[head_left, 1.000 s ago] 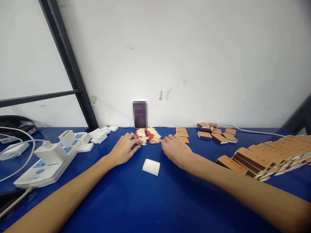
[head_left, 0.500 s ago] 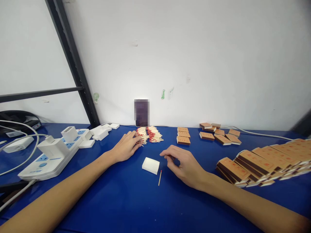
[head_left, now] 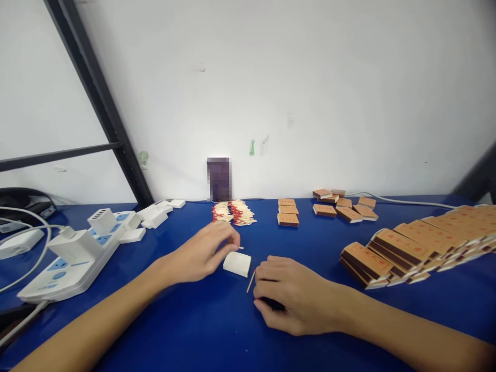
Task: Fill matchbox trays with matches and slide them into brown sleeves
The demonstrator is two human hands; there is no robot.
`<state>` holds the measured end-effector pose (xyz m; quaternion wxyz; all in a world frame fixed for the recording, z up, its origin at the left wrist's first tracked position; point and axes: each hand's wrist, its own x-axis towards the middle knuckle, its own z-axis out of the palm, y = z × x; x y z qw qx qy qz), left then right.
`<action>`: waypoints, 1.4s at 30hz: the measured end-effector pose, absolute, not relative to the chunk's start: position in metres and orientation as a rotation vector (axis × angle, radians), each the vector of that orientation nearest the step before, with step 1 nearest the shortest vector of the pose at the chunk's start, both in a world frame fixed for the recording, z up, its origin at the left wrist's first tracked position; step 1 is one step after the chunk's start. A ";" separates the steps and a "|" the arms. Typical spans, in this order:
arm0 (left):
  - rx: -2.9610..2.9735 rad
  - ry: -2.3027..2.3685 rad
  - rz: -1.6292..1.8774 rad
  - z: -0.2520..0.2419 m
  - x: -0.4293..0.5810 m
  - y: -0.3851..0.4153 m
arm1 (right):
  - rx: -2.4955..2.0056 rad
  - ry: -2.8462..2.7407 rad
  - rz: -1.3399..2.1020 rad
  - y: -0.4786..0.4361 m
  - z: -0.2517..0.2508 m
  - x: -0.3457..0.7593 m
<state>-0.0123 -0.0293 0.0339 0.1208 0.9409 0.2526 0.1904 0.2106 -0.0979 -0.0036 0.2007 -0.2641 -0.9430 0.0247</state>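
Observation:
My left hand (head_left: 209, 249) is closed in a pinch on a match (head_left: 241, 248); only a short pale end of the stick shows. Just below the fingertips lies a small white rectangular block (head_left: 237, 263), flat on the blue table. To its right, a single match (head_left: 251, 282) rests on the table at a slant. My right hand (head_left: 284, 294) hovers by this match with fingers curled, the thumb apart from them and nothing visible between. Whether its fingertips touch the match I cannot tell. Behind my left hand are two piles of red-tipped matches (head_left: 242, 213).
Three matchboxes (head_left: 288, 219) form a short column at the back. A loose group of matchboxes (head_left: 325, 210) lies farther right, and a long overlapping stack (head_left: 411, 245) fills the right side. On the left are a power strip (head_left: 73, 274) with chargers and cables. A blurred dark panel (head_left: 219, 178) leans on the wall.
My left hand has moved from the match piles toward me, to the white block, with a match in its pinch. My right hand has come down beside the lone match. The view shifted slightly.

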 end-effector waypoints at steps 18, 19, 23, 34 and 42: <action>2.998 1.049 0.373 0.026 -0.045 0.018 | -1.073 -2.626 0.099 -0.083 0.005 0.225; 2.989 1.071 0.359 0.025 -0.046 0.021 | -1.101 -2.615 0.110 -0.082 0.005 0.226; 2.968 1.093 0.338 0.018 -0.047 0.026 | -1.133 -2.585 0.120 -0.078 0.002 0.229; 2.877 1.224 0.336 0.010 -0.042 0.026 | -0.976 -2.259 0.070 -0.074 -0.006 0.201; 2.845 1.301 0.352 0.008 -0.044 0.026 | -1.011 -2.355 0.215 -0.083 -0.003 0.198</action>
